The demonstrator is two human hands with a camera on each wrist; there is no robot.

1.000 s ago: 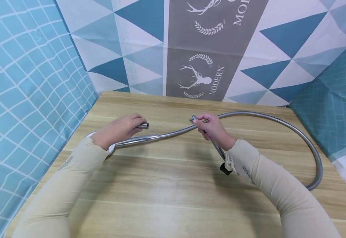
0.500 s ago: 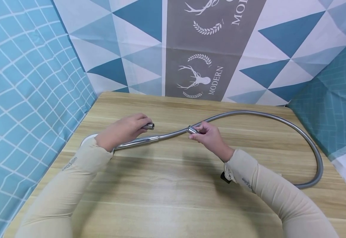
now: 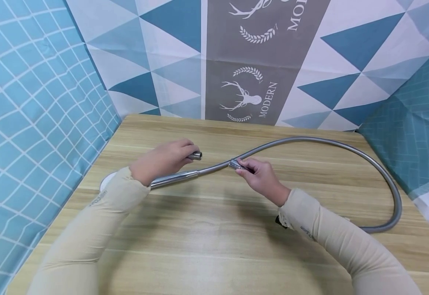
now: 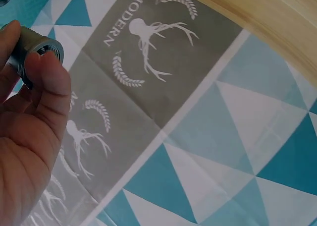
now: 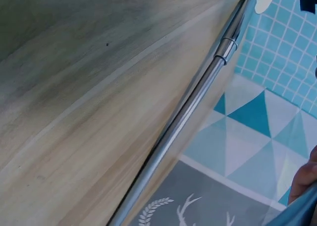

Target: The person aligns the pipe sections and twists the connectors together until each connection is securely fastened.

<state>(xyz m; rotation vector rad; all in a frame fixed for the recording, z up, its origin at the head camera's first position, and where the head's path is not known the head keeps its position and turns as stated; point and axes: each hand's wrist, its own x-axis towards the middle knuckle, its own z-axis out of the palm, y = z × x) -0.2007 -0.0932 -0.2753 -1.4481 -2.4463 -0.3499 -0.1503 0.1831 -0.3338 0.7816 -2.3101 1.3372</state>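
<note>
My left hand (image 3: 168, 159) pinches a short metal tube fitting (image 3: 196, 155) above the table, its hollow end facing right. Threads show inside the fitting (image 4: 37, 36) in the left wrist view. Opposite it, my right hand (image 3: 260, 174) grips a shower hose by its chrome end nut (image 3: 235, 164), which points left. A gap separates nut and fitting. The grey metal hose (image 3: 325, 141) loops round the right side and passes behind my right forearm. Its other end joins the chrome handle (image 3: 173, 179) of a shower head (image 3: 108, 179), partly hidden behind my left arm.
A wood-grain table (image 3: 203, 246) lies under both hands. Patterned cloth (image 3: 177, 53) stands behind it, with a blue checked sheet (image 3: 41, 102) at left and a teal one (image 3: 409, 110) at right. A small black object (image 3: 280, 222) shows at my right cuff.
My left hand has moved right with the fitting. My right hand has brought the hose nut lower and slightly left, turning it toward the fitting. The gap between them has narrowed.
</note>
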